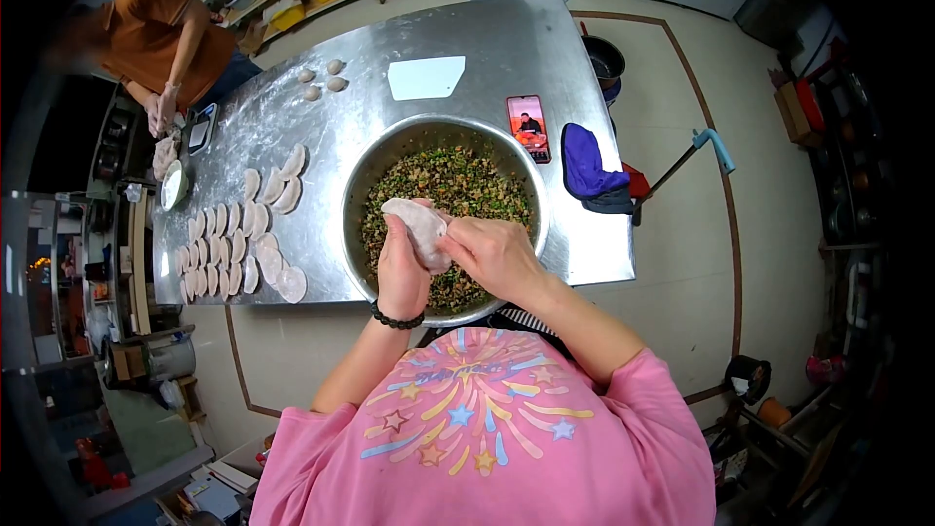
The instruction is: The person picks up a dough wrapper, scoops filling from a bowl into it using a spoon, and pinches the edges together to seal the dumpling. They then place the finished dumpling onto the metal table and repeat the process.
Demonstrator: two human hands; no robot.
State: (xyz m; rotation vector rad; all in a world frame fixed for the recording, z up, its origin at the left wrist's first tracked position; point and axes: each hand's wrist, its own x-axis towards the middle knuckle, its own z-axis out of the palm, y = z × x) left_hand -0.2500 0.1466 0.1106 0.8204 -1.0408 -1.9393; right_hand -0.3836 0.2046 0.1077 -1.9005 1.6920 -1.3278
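A pale folded dumpling (421,232) is held over a wide steel bowl (349,224) of chopped green and brown filling (477,185). My left hand (401,278), with a dark beaded bracelet at the wrist, cups the dumpling from the left. My right hand (492,255) pinches its right edge between thumb and fingers. To the left of the bowl, rows of half-moon dumplings (220,251) lie on the steel table (360,49). Round flat wrappers (291,284) overlap near the front edge, just right of the rows.
Small dough balls (336,84) and a white scraper (427,78) lie beyond the bowl. A phone (528,129) and a purple cloth (589,166) are on the right. A co-worker (166,49) handles dough beside a scale (202,129) and small bowl (174,185).
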